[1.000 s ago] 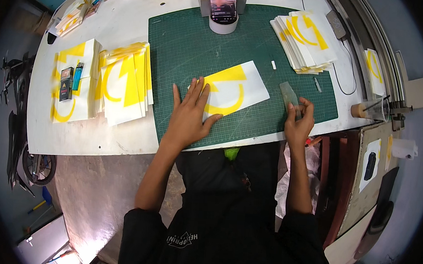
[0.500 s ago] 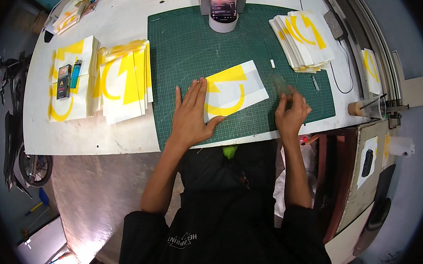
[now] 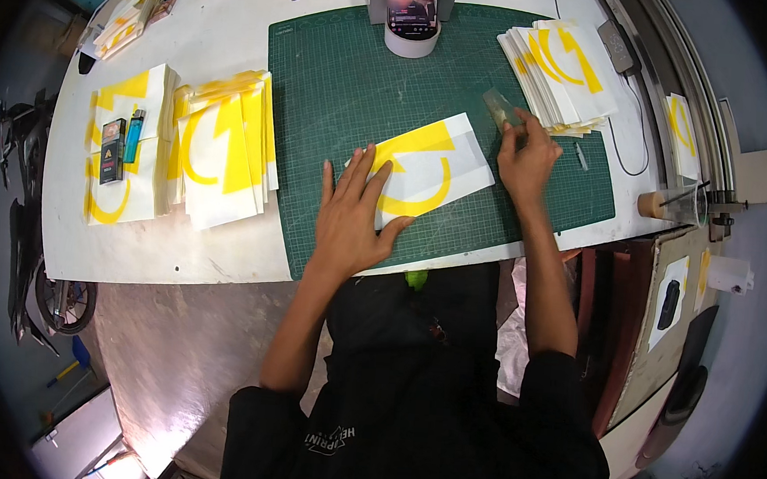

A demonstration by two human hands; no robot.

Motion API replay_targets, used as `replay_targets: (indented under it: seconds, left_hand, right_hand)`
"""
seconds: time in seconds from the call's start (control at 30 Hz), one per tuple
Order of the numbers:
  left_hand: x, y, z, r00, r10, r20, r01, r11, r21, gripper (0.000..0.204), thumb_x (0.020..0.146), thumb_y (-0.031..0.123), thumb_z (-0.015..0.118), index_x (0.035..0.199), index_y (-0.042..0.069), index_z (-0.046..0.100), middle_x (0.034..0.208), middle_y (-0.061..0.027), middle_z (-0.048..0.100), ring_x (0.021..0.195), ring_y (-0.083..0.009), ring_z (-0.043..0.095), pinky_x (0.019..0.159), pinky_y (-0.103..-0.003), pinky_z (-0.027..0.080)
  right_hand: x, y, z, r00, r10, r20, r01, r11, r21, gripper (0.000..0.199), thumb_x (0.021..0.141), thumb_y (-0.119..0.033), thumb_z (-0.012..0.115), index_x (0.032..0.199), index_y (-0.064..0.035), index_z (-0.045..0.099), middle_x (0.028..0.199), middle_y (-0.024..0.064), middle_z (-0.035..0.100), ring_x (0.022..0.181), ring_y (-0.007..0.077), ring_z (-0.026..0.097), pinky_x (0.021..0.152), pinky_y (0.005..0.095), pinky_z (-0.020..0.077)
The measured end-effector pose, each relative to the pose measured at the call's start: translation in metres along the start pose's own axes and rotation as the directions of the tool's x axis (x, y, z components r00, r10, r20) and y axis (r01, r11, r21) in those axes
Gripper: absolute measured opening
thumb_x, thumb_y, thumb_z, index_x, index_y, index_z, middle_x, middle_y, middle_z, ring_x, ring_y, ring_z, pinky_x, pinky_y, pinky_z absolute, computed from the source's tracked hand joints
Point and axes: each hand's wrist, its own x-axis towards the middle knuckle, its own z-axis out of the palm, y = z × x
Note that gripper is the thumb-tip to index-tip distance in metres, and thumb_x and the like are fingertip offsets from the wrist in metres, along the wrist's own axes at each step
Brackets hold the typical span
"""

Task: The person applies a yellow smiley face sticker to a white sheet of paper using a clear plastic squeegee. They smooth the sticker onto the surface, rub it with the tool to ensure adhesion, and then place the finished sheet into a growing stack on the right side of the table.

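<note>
Left hand [image 3: 349, 224]: lying palm-down, fingers spread wide
Right hand [image 3: 529, 161]: curling, fingers pinching a translucent strip [image 3: 499, 108]
Yellow-printed paper [image 3: 431, 174]: resting on the cutting mat [image 3: 340, 88], left end under left fingers

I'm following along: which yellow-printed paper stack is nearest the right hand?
The stack at the upper right of the green mat, just beyond the right hand; the other stacks lie farther away.

White table [image 3: 233, 255], 1 green gridded mat [image 3: 350, 71] on it, paper stacks [image 3: 222, 155] left of the mat
</note>
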Motion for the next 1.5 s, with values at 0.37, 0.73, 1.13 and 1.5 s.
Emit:
replay_targets:
  seconds: [0.37, 0.73, 1.13, 1.5]
  left_hand:
    - [0.094, -0.020, -0.025, 0.992, 0.088, 0.094, -0.035, 0.887, -0.461, 0.058, 0.112, 0.055, 0.034, 0.143, 0.020, 0.068, 0.170, -0.0194, 0.033, 0.160, -0.0428, 0.023, 0.128, -0.066, 0.006]
    - [0.130, -0.038, 0.009, 0.919, 0.222, 0.327, -0.182, 0.972, -0.149, 0.064, 0.108, 0.068, 0.029, 0.134, 0.031, 0.075, 0.175, -0.0168, 0.024, 0.164, -0.0389, 0.007, 0.125, -0.068, -0.010]
    - [0.082, -0.004, -0.013, 0.970, 0.139, 0.201, -0.182, 0.959, 0.217, 0.063, 0.091, 0.055, 0.075, 0.147, 0.029, 0.064, 0.173, -0.0199, 0.028, 0.162, -0.0435, 0.015, 0.126, -0.071, 0.002]
    - [0.040, 0.025, 0.005, 0.988, 0.122, 0.093, -0.148, 0.911, 0.385, 0.063, 0.093, 0.054, 0.071, 0.144, 0.017, 0.065, 0.164, -0.0188, 0.044, 0.157, -0.0431, 0.029, 0.126, -0.070, 0.011]
  right_hand:
    - [-0.045, -0.060, -0.011, 0.995, -0.029, 0.096, 0.022, 0.997, 0.074, 0.033, 0.093, -0.012, 0.070, 0.126, -0.0063, 0.070, 0.087, 0.0048, 0.068, 0.087, 0.0261, 0.062, 0.091, 0.0449, 0.0378]
    - [-0.093, -0.087, -0.038, 0.988, -0.115, 0.104, 0.107, 0.991, 0.079, 0.020, 0.089, -0.006, 0.068, 0.109, -0.0022, 0.070, 0.089, 0.0076, 0.062, 0.087, 0.0270, 0.056, 0.083, 0.0497, 0.0347]
    - [-0.129, -0.056, -0.100, 0.981, -0.131, 0.146, 0.094, 0.967, 0.236, 0.022, 0.089, -0.004, 0.076, 0.110, -0.0048, 0.070, 0.095, 0.0054, 0.071, 0.092, 0.0255, 0.064, 0.098, 0.0478, 0.0358]
    - [-0.130, -0.031, -0.118, 0.953, -0.225, 0.205, 0.161, 0.943, 0.290, 0.024, 0.079, 0.002, 0.081, 0.096, -0.0110, 0.070, 0.104, 0.0026, 0.073, 0.100, 0.0248, 0.068, 0.111, 0.0541, 0.0333]
